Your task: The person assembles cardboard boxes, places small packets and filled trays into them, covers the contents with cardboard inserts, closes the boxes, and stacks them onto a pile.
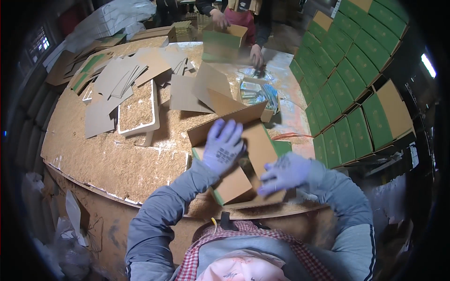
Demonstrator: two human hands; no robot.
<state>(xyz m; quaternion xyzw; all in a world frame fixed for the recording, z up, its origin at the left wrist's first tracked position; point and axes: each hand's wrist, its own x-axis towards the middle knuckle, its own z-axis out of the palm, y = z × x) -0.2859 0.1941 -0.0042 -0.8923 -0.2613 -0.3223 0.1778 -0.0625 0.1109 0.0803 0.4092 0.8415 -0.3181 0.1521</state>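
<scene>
In front of me lies a cardboard box (255,140), brown inside and green outside, with its flaps partly folded in around a dark gap. My left hand (222,147), in a pale purple glove, rests on the left flaps with its fingers stretched out. On the right side of the box, my right hand (286,174), gloved alike, lies over a flap with its fingers apart. What is inside the box is mostly hidden.
Shavings cover the table (93,159). A white foam tray (156,110) of shavings, cardboard sheets (122,77) and an open box of small packets (262,93) lie beyond. Green boxes (347,89) are stacked at right. Across the table, a person handles a green box (221,44).
</scene>
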